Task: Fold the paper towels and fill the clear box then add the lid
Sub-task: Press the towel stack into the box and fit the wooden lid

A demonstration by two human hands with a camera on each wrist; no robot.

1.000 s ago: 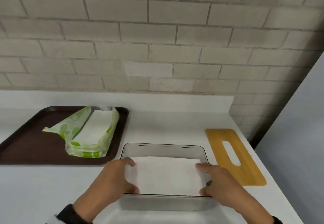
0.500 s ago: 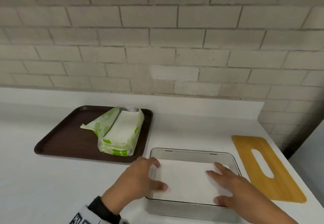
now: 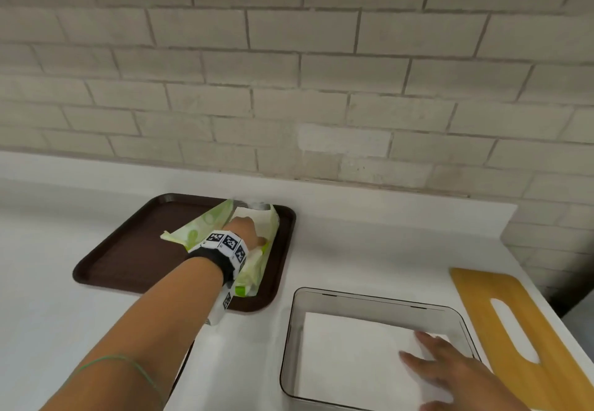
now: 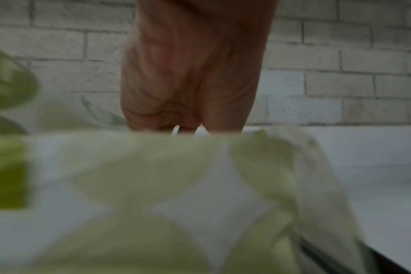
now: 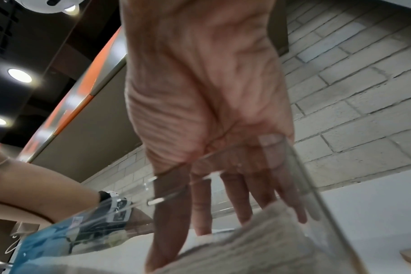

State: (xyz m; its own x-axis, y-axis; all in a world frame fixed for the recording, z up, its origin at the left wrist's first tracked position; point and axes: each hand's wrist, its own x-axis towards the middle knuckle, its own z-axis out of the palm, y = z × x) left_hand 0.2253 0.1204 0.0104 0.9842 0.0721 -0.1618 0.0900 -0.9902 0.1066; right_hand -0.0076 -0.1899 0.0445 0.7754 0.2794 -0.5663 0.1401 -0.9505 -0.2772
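Left hand reaching into the green towel pack on the brown tray; grip there hidden, cannot tell. Right hand flat, fingers straight, pressing the folded towel inside the clear box on the table. Wooden lid beside the box.

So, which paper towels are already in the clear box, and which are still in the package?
The folded white towel under the right hand lies in the clear box. The others sit in the green package on the brown tray, where the left hand reaches.
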